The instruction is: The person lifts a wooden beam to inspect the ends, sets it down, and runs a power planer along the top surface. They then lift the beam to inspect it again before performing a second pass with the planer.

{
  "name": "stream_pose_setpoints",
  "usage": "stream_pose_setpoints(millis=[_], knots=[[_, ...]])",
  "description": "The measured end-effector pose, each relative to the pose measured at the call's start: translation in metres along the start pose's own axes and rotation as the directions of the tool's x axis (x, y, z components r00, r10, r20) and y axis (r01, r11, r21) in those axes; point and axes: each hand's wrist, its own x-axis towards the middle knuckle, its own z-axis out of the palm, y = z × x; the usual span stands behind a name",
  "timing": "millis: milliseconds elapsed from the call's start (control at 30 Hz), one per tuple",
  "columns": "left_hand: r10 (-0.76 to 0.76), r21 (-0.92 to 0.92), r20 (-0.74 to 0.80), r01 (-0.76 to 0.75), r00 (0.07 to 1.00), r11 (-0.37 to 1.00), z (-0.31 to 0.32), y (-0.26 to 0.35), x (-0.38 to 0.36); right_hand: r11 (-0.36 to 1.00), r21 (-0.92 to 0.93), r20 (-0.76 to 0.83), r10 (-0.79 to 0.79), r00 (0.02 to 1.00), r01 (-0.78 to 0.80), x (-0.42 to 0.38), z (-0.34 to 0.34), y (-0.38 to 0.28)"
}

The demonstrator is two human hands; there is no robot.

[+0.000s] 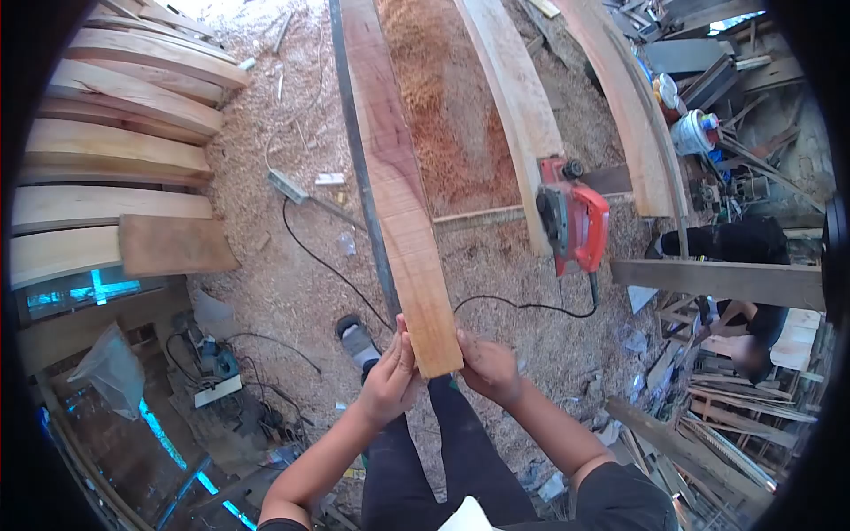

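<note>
A long wooden plank (403, 212) with a reddish streak runs away from me, its near end between my hands. My left hand (390, 379) presses against the plank's left side, and my right hand (491, 365) grips its right side near the end. The fingers of both hands are partly hidden by the wood. To the right, a red electric planer (584, 221) sits on the near end of another wooden board (513, 97), its black cord (540, 307) trailing across the floor and passing behind the plank.
Boards are stacked at the left (124, 146). Wood shavings (257, 265) cover the floor. A power strip (288, 188) lies left of the plank. A third board (633, 115), a white bucket (693, 133) and scrap wood (739, 411) are on the right, where another person (739, 239) is partly visible.
</note>
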Motion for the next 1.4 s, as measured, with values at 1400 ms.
stream_pose_setpoints(millis=[1400], knots=[[-0.280,0.288,-0.171,0.320,0.945,0.903,-0.050,0.088,-0.055,0.463,0.436,-0.270,0.885,0.379,-0.771,-0.011,-0.137,0.175]])
